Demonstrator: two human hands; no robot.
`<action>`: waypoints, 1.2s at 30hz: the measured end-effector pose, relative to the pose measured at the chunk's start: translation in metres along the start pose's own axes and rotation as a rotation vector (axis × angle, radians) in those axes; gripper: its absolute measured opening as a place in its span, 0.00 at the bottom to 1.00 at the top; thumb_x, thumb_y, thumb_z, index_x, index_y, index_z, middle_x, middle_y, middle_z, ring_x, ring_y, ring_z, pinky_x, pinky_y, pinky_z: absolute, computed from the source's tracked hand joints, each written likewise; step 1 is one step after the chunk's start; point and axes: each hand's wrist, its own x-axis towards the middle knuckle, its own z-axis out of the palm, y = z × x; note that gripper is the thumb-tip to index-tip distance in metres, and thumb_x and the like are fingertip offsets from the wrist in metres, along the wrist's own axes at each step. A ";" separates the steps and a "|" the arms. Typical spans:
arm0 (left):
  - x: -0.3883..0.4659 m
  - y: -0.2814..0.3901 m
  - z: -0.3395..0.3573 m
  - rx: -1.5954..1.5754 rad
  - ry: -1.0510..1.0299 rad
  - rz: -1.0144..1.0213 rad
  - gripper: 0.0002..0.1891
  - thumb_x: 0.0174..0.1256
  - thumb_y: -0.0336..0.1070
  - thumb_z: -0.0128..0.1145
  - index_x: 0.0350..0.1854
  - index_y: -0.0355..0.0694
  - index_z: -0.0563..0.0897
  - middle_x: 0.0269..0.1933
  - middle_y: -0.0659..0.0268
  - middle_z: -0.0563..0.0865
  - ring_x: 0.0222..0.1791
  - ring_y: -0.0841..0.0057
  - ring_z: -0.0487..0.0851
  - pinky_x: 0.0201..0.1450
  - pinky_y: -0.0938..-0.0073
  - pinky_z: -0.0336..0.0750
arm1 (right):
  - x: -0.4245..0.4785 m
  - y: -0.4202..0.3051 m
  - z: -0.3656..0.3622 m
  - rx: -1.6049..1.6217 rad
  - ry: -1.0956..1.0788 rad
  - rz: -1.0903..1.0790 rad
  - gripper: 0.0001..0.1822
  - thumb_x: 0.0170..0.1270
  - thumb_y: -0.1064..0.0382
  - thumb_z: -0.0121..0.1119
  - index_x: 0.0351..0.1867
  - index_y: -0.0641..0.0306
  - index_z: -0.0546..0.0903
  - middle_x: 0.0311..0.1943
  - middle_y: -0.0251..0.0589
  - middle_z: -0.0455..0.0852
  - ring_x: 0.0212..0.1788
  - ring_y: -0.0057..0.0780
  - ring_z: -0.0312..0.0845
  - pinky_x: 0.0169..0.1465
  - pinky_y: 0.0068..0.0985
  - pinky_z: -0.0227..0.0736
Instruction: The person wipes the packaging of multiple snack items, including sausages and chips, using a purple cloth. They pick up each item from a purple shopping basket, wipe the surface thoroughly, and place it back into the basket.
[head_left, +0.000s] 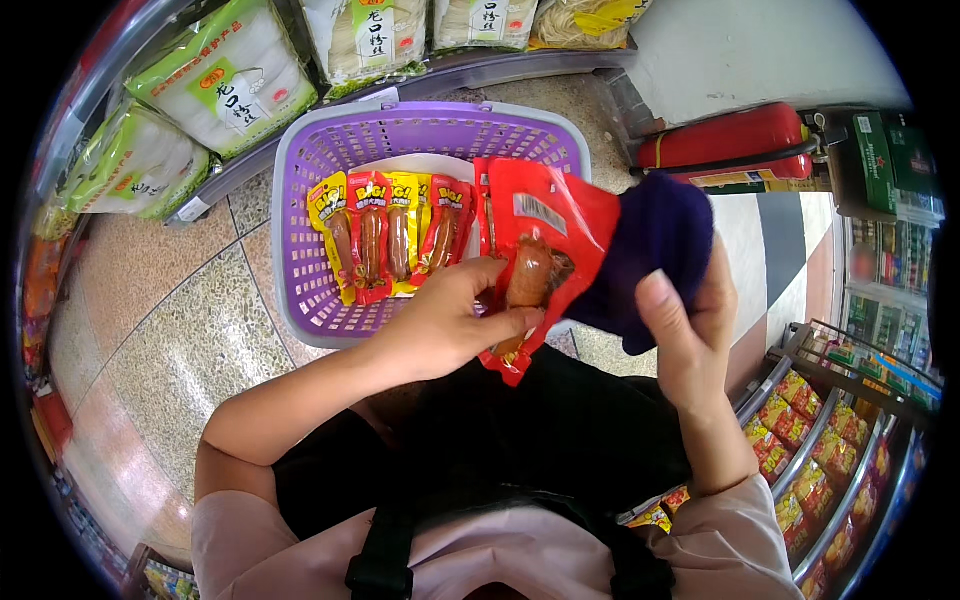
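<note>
My left hand (442, 322) grips a red plastic sausage packet (570, 217) by its lower end, over the right side of a purple and grey plastic basket (281, 225). My right hand (682, 330) holds a dark blue cloth (652, 255), which touches or overlaps the packet's right edge. Inside the basket several red and yellow sausage packets (371, 240) lie side by side on something white. Part of another red packet shows behind the held one. The cloth hides some of my right fingers.
Bagged vermicelli (232, 90) fills the shelf beyond the basket. A red fire extinguisher (727, 142) lies at the upper right, near green boxes (874, 161). Racks of snack packets (795, 420) stand at the lower right. Speckled floor tiles (187, 322) show at the left.
</note>
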 end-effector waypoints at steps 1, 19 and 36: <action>-0.001 0.004 0.003 0.095 0.111 0.035 0.18 0.55 0.43 0.65 0.40 0.34 0.80 0.34 0.64 0.83 0.35 0.77 0.79 0.42 0.75 0.72 | 0.001 0.002 -0.003 -0.189 -0.080 -0.054 0.19 0.60 0.69 0.59 0.52 0.70 0.72 0.40 0.40 0.76 0.40 0.26 0.72 0.44 0.22 0.67; 0.005 0.041 -0.004 -0.523 0.332 0.252 0.16 0.69 0.41 0.50 0.53 0.37 0.71 0.42 0.68 0.80 0.42 0.83 0.78 0.47 0.79 0.72 | -0.039 0.018 0.015 -0.907 -1.108 -0.053 0.12 0.54 0.65 0.54 0.41 0.64 0.78 0.32 0.45 0.77 0.31 0.42 0.79 0.30 0.32 0.74; 0.124 -0.099 0.018 0.568 0.405 -0.125 0.30 0.57 0.44 0.58 0.60 0.35 0.67 0.55 0.48 0.74 0.52 0.56 0.77 0.55 0.64 0.71 | -0.022 0.001 0.020 -0.759 -1.287 -0.025 0.15 0.56 0.65 0.56 0.46 0.64 0.75 0.33 0.44 0.76 0.35 0.39 0.79 0.33 0.31 0.72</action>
